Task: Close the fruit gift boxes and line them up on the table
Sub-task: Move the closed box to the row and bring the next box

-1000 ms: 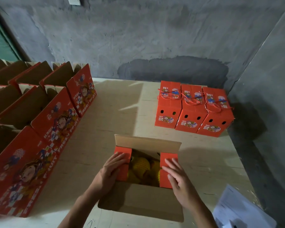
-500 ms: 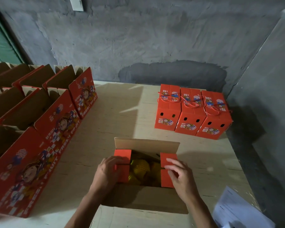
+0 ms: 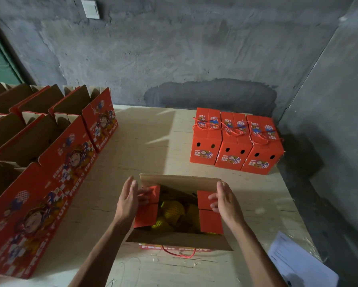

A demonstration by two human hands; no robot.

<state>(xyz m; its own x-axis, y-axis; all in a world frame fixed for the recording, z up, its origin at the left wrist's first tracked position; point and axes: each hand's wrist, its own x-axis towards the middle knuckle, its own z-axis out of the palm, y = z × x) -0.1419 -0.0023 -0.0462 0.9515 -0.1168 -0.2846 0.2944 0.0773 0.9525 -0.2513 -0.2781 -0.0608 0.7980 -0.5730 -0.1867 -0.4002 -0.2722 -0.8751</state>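
Hands [image 3: 175,200] now spread to box [image 3: 180,238] ends, fingers straighter, resting on 2 red side flaps [image 3: 210,210]

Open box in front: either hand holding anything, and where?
Nothing gripped. The left hand touches the left red side flap, and the right hand touches the right red side flap of the open box.

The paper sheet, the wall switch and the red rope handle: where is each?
Paper sheet [image 3: 298,264], head view, its middle.
Wall switch [image 3: 90,9], head view, plate's centre.
Red rope handle [image 3: 179,254], head view, bottom of the loop.
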